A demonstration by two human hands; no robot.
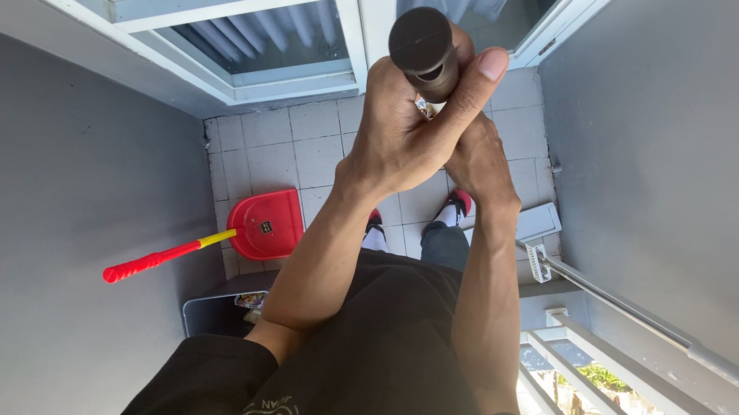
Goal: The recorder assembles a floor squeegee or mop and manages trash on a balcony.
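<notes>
Gripped in both my hands, left (401, 129) clenched above right (483, 166), the dark broom handle (425, 47) stands upright over the tiled balcony floor (274, 159); red dustpan (268, 222) waits unused by the left wall, sweeping seemingly unfinished.

Black short-sleeved T-shirt (379, 404) (pale line print on chest), dark trousers (444, 243), white socks, red-black shoes (458, 201).

Red dustpan (267, 222), yellow-red handle (167, 255); dark pole (426, 50); white tiles (280, 150).
</notes>
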